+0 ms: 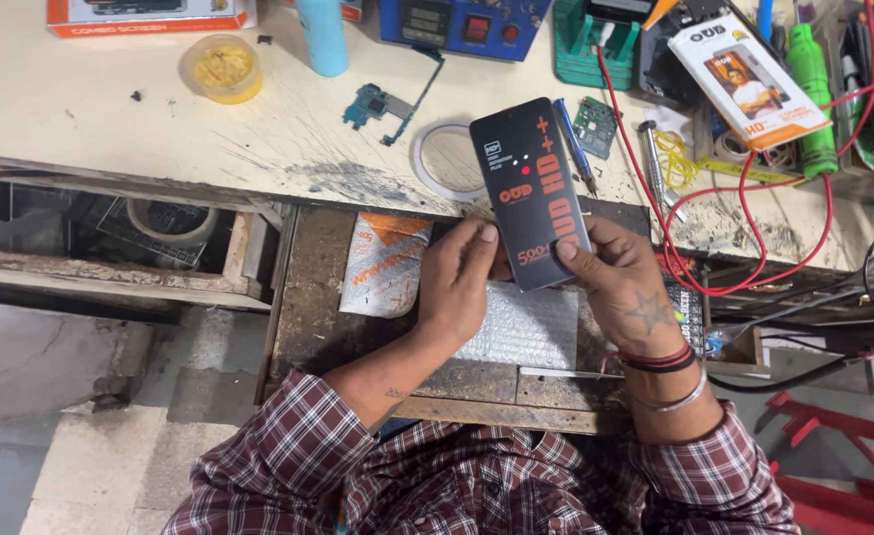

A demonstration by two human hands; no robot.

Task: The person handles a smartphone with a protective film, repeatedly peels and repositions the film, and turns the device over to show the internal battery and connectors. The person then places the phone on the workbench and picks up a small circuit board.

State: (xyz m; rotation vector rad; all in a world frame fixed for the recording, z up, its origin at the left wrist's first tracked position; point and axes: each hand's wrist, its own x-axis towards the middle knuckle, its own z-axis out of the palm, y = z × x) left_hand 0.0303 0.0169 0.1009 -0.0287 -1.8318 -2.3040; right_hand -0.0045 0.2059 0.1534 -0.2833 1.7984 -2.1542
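A yellow tub (221, 67), a pale blue bottle (322, 35) and a ring of white tape (447, 159) were set on the scratched counter (110, 119). Red wires (744, 198) were draped near a green bottle (811, 94), and bubble wrap (526, 327) was laid in the open drawer (308, 297).

Bright, even overhead light, soft short shadows. Mild glare on the pale tabletop (110, 109). Centre sharp; open drawer (90, 238) dim. Slight wide-angle bending at edges, no motion blur.
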